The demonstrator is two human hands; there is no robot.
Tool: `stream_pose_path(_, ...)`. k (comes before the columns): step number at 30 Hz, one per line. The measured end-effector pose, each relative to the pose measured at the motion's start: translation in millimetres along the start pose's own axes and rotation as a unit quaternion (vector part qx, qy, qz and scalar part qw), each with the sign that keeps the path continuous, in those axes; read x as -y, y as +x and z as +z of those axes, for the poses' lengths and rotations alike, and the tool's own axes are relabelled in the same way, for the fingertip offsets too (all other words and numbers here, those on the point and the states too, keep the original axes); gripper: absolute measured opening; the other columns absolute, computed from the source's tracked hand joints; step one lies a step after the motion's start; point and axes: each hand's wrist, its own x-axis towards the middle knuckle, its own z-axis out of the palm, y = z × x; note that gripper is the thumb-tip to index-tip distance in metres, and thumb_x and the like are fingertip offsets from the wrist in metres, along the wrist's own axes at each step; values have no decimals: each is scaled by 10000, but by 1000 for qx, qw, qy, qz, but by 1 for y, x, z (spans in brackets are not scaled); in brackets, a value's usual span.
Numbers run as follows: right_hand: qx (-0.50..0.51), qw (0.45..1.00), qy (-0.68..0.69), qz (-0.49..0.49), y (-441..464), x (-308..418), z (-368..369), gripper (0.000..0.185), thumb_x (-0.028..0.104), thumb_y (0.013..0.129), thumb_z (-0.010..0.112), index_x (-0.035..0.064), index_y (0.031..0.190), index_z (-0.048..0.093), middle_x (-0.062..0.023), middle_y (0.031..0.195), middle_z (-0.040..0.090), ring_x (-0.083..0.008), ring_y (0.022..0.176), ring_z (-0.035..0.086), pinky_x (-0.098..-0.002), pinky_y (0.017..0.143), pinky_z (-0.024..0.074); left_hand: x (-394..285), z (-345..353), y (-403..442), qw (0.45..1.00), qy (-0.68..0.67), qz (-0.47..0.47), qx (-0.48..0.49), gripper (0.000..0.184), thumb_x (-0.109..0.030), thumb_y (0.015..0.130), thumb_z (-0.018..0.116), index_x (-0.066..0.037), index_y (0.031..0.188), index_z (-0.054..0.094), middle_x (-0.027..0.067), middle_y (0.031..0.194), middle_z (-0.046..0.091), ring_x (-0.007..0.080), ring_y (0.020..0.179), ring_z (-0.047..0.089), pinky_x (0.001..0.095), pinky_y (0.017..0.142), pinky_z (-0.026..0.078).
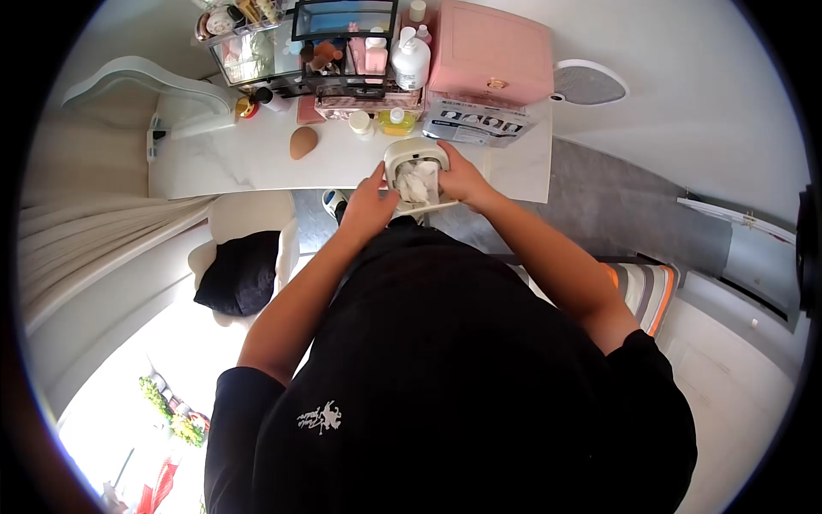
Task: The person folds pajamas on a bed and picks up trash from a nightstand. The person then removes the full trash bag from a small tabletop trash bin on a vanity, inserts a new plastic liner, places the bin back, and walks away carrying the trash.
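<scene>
Head view. The work item is a small white container (414,147), positioned between the hands at the front edge of the desk (223,163), ahead of the torso. Its open mouth faces up toward the wearer and exposes crumpled white material (414,182).

Left hand (370,208): closed against the container's left wall. Right hand (465,180): closed on the right side, fingers at the rim; the fingertips are partly hidden, so whether they enter the mouth cannot be told. Both hands are in contact; neither is nearer.

Long axis: not clear, since width and depth look about equal. The governing relation is lateral: the container's opposite sides lie between the two hands, with the mouth unobstructed from above. Whether the base rests on the desk cannot be determined.

Beyond the container stand a yellow bottle (396,122) and a silver packet (475,120).
</scene>
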Motion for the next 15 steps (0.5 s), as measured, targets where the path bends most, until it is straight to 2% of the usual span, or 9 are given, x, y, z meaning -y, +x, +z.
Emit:
stream_pose_path(1, -2, 1000, 3, 3, -5, 11, -3, 771, 231, 909, 645, 84, 1593, 320, -173, 1338, 617, -259, 1128, 652, -383, 927, 548, 2, 0, 5, 1000, 3, -1, 4, 740, -280, 889, 609, 6, 1535, 391, 232, 1246, 658, 405, 1033, 684, 455, 924, 531)
stream_pose_path(3, 94, 973, 137, 161, -18, 50, -16, 788, 186, 926, 558, 78, 1629, 217, -163, 1313, 617, -242, 1068, 664, -392, 817, 587, 8, -3, 16, 997, 78, 14, -26, 705, -279, 881, 602, -3, 1510, 444, 233, 1190, 684, 409, 1054, 678, 456, 935, 527)
stream_pose_path(4, 94, 972, 139, 161, -16, 46, -14, 788, 186, 926, 558, 78, 1629, 217, -163, 1313, 617, -242, 1068, 664, -392, 817, 587, 4, -2, 15, 993, 100, 30, -53, 615, -270, 867, 599, 2, 1417, 546, 228, 1098, 712, 403, 1033, 684, 466, 928, 530)
stream_pose_path(6, 82, 977, 165, 111, -13, 32, -10, 670, 174, 913, 516, 49, 1539, 311, -167, 1137, 649, -245, 854, 704, -351, 544, 584, -4, -7, 18, 991, 126, 33, -31, 566, -266, 862, 601, 4, 1359, 577, 225, 1073, 716, 408, 1015, 686, 476, 918, 532)
stream_pose_path(10, 86, 982, 140, 94, -7, 8, -11, 588, 154, 922, 510, 31, 1473, 346, -177, 1089, 653, -237, 807, 700, -355, 555, 586, -4, -1, 37, 987, 158, 41, 1, 448, -269, 849, 608, 23, 1189, 635, 233, 1010, 719, 424, 980, 685, 495, 891, 539)
stream_pose_path(15, 114, 989, 87, 45, -7, 2, -24, 460, 158, 936, 538, 5, 1352, 412, -193, 1003, 660, -234, 702, 687, -360, 546, 575, -5, 5, 61, 974, 221, 34, 25, 428, -296, 829, 629, 24, 1107, 687, 253, 1021, 719, 425, 997, 685, 490, 895, 543)
